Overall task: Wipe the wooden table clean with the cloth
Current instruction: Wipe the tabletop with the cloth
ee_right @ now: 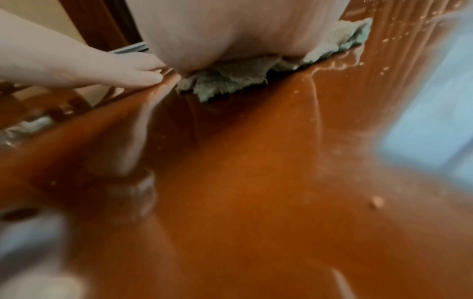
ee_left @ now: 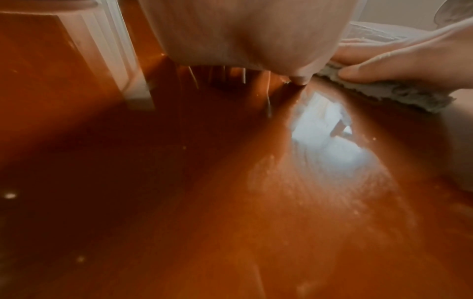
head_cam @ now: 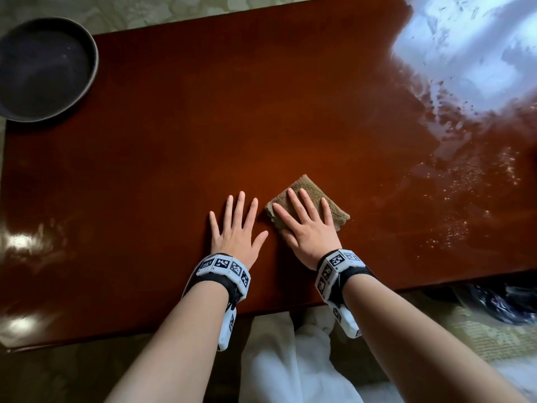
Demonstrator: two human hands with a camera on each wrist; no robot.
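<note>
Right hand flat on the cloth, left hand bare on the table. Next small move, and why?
Probably slide the right hand and cloth rightward toward the pale specks. The cloth lies mid-table, the debris lies apart to its right, and the left hand rests flat as a brace.

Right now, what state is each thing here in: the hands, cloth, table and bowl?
Left hand: flat on the table, fingers spread, holding nothing.
Right hand: flat, pressing the cloth down.
Cloth: folded, lying under the right hand.
Table: glossy, with pale specks on its right side.
Bowl: upright at the far left corner, looks empty.
</note>
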